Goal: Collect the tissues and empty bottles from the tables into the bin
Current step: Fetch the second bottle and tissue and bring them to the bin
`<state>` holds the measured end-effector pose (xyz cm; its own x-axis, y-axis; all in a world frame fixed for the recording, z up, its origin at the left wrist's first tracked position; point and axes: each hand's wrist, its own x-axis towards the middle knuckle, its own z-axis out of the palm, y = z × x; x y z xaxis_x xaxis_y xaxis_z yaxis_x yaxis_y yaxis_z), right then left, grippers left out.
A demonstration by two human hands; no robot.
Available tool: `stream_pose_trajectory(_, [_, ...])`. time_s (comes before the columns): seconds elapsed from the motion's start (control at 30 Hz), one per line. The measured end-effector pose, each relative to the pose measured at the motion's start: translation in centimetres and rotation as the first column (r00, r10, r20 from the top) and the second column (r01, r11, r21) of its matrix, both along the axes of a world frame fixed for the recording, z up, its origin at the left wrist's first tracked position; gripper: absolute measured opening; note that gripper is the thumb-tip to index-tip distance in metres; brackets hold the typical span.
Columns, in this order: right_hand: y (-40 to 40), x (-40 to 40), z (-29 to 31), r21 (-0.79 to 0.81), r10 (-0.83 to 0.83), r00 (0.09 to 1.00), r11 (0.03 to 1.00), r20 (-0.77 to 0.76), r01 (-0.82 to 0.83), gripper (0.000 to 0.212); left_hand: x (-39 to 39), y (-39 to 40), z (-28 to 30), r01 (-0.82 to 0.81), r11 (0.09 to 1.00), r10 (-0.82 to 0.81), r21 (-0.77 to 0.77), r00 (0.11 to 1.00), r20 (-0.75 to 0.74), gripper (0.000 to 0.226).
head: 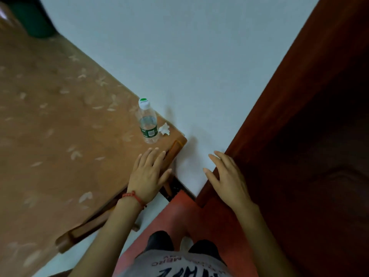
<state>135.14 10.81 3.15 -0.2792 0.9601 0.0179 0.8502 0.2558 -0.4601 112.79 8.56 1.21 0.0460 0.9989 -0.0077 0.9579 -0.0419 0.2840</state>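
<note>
One bottle [148, 120] — green label, print unreadable.

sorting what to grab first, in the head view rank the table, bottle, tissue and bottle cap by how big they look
1. table, by far the largest
2. bottle, standing near the table's corner
3. tissue, crumpled beside the bottle
4. bottle cap, close to the tissue in apparent size, so that order is unsure

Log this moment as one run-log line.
left hand: open, empty, near bottle | right hand: open, empty | bottle: upright on table | tissue: beside bottle | nothing collected yet
</note>
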Motion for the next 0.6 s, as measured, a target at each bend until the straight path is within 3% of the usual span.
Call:
stream_pose_trajectory(0.3, [6.3, -3.4, 0.0, 0.036, 0.173, 0.984, 0.985, -0.051, -0.171, 0.047, -2.5, 1.9, -0.3, -0.238, 0.971, 0.237, 0.010, 0.970, 0.060, 0.071])
stream_pose_trajectory(0.47, [9.3, -5.9, -0.5, 0.023, 0.198, 0.979, 0.980, -0.051, -0.197, 0.049, -4.9, 4.6, -0.6, -0.267, 0.963, 0.264, 0.040, 0.962, 0.070, 0.068])
stream_pose_trajectory(0.6, [11.3, -7.6, -0.6, 0.013, 0.193, 0.981, 0.981, -0.026, -0.193, 0.048, -6.3, 7.2, -0.5, -0.331, 0.942, 0.314, 0.056, 0.927, 0.203, 0.072])
